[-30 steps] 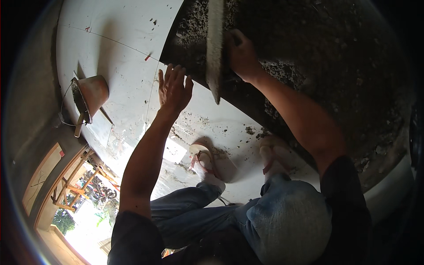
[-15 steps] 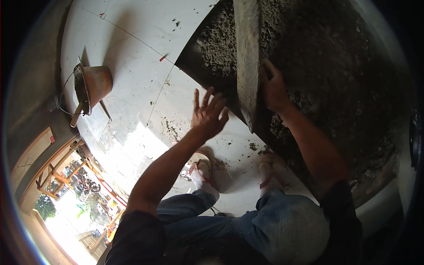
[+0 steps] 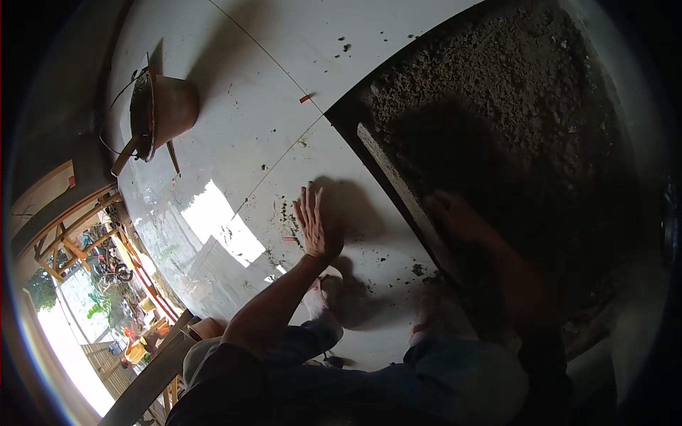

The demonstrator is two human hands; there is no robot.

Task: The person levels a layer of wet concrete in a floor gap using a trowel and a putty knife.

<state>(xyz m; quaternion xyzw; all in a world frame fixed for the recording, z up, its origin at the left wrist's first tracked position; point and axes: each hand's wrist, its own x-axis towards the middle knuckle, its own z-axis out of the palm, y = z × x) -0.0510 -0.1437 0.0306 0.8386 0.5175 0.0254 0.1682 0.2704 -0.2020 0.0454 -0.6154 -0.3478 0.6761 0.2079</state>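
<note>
Head view: left hand [image 3: 315,224], centre of frame; empty, fingers straight, thumb slightly apart, apparently raised off the floor, since its shadow falls to one side; probably held out for balance. Right hand [image 3: 465,216], right of centre, in deep shade; fingers bent beside the long bar; whether they grip it, cannot tell.

Long bar [image 3: 398,181], slanting from centre top toward lower right; lies along the near border of the gritty mix [image 3: 490,78], roughly parallel to the floor edge, presumably so that its straight side follows that line.

Pale floor [image 3: 234,149], left and centre: glossy, thin joint lines, scattered crumbs [image 3: 418,269]. Red tab [image 3: 306,98], upper centre, by a joint, perhaps a spacer there.

Bucket [image 3: 174,110], upper left, mouth toward the left edge; wooden handle [image 3: 124,157] juts from its rim, seemingly parked within reach.

Bright doorway [image 3: 78,348], lower left.
</note>
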